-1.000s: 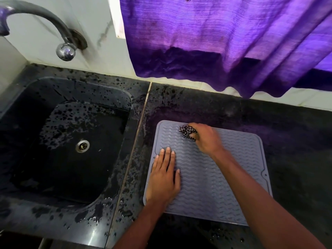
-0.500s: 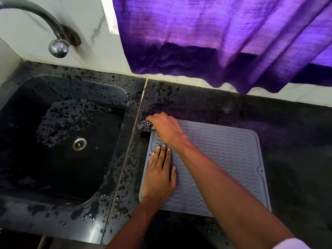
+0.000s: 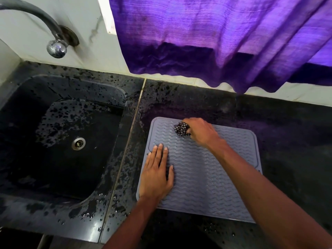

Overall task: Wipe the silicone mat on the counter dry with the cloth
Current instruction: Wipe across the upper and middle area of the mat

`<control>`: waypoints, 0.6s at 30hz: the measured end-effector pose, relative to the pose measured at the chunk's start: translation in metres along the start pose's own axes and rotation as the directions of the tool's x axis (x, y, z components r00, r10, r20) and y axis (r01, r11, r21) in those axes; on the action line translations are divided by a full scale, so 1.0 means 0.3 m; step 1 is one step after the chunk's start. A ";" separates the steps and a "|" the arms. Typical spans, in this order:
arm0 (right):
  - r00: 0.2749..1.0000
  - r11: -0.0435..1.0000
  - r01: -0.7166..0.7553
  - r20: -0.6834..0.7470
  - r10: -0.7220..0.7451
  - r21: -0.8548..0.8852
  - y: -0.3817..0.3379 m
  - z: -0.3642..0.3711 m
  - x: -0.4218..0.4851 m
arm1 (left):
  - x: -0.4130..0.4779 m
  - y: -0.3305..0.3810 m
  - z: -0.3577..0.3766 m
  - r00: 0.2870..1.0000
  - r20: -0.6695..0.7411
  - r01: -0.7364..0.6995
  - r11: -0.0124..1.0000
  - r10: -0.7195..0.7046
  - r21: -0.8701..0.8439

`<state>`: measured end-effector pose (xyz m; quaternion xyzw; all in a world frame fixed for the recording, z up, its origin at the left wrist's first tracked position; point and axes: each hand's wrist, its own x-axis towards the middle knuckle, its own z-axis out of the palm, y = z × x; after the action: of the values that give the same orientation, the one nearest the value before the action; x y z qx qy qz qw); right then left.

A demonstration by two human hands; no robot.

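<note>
The grey silicone mat point(image 3: 206, 177) was laid flat on the dark desk point(image 3: 287, 141), just beside the sink point(image 3: 62, 141); it was pinned near its left edge by the left hand point(image 3: 156, 174), whose fingers point(image 3: 159, 153) were stretched straight and pressed flat, with nothing held. The checked cloth point(image 3: 182, 129) was bunched small and gripped by the right hand point(image 3: 201, 131), the fingers curled tightly round it; it was pressed onto the mat close to the far left corner. The wiping was judged to be under way rather than finished; only the far strip was being worked, and the middle, the near edge and the right side were presumably left to be covered; the patch under the left hand would have to be freed and wiped too. Whether the ribbed surface was wet or dry could not be told; droplets were seen on the desk between mat and sink, so the mat's border could be re-wetted if it were shifted.
</note>
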<state>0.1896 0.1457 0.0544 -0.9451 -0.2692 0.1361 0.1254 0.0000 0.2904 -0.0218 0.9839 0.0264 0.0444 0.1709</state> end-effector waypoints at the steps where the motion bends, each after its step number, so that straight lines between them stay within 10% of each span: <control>1: 1.000 1.000 -0.024 0.009 0.024 -0.019 0.015 -0.003 -0.008 | -0.001 0.000 0.000 1.000 0.003 -0.003 1.000 0.003 0.009; 18: 0.999 1.000 0.006 0.042 -0.005 -0.021 -0.004 -0.027 0.023 | -0.001 -0.008 0.003 1.000 -0.006 -0.021 1.000 0.021 -0.005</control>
<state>0.1974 0.1491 0.0609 -0.9426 -0.2756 0.1528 0.1103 -0.0004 0.2924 -0.0235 0.9836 0.0166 0.0491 0.1729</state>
